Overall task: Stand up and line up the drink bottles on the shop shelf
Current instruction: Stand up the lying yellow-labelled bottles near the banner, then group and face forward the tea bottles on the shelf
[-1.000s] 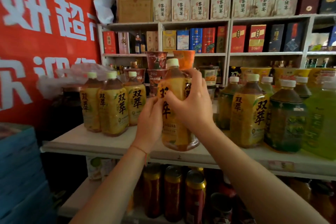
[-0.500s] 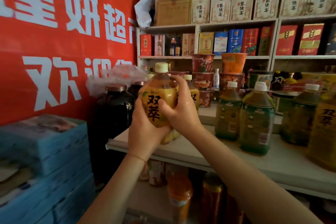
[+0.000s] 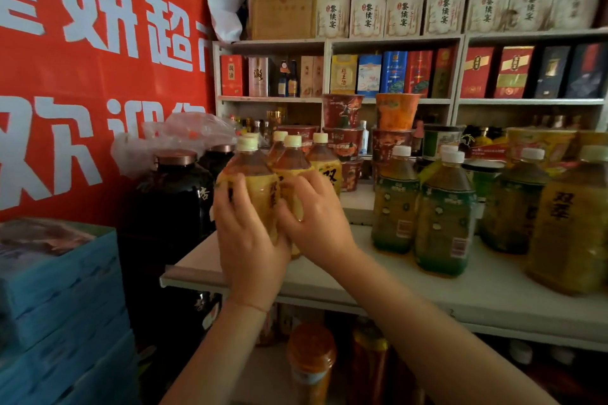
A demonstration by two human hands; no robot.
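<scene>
A yellow-labelled tea bottle (image 3: 253, 181) with a cream cap stands upright at the left end of the white shelf (image 3: 378, 283). My left hand (image 3: 246, 237) wraps its left side and my right hand (image 3: 316, 223) presses its right side. Right behind it stand three more yellow tea bottles (image 3: 324, 168), upright and bunched together. Further right stand two green-labelled bottles (image 3: 444, 217) and another yellow bottle (image 3: 566, 230) at the frame's edge, all upright.
Dark jars (image 3: 171, 207) stand left of the shelf under a plastic bag. A red banner (image 3: 82, 59) covers the left wall. Blue boxes (image 3: 59, 299) are stacked at lower left. Noodle cups (image 3: 342, 128) and boxed goods fill the back shelves. Orange-capped bottles (image 3: 311, 362) stand below.
Both hands carried the yellow bottle leftward across the shelf and lowered it beside the group of yellow bottles. The camera turned left with it.
</scene>
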